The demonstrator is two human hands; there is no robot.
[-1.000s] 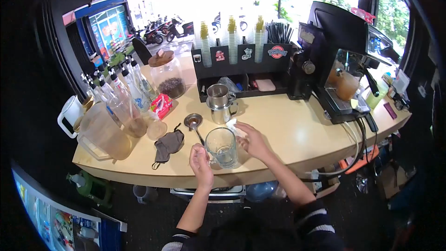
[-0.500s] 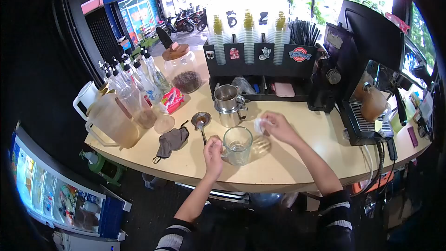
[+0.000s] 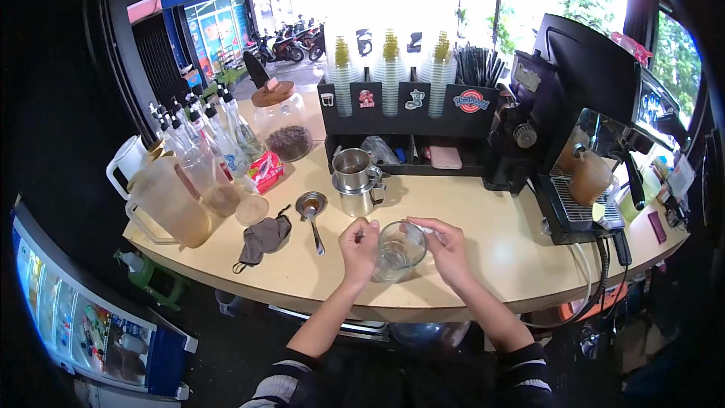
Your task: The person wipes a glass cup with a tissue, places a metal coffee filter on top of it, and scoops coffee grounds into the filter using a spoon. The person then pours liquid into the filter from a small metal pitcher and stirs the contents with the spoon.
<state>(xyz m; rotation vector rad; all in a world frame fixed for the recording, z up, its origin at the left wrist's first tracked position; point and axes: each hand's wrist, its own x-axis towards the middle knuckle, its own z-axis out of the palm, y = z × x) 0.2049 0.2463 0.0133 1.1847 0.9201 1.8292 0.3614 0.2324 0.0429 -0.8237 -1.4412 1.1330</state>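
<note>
A clear glass mug [image 3: 396, 258] stands near the counter's front edge, tipped slightly. My left hand [image 3: 358, 251] is closed round its handle side. At the rim's right side, my right hand [image 3: 447, 251] pinches a small white tissue [image 3: 424, 229], mostly hidden by the fingers. Just behind the mug, a metal coffee dripper [image 3: 353, 168] sits on top of a metal cup [image 3: 356, 201]. Left of them lies a small round metal dish [image 3: 310, 198] with brown liquid, and a spoon [image 3: 316, 236] rests in it.
A grey cloth mask [image 3: 264, 239], a plastic pitcher [image 3: 170, 208] and several pump bottles [image 3: 226, 140] occupy the left side. A black organizer [image 3: 411, 117] with stacked cups stands at the back. On the right is an espresso machine [image 3: 578, 211] with hoses over the edge.
My right hand has come in from the right with the tissue and now meets the mug's rim. The mug has moved slightly toward me. The camera view has shifted.
</note>
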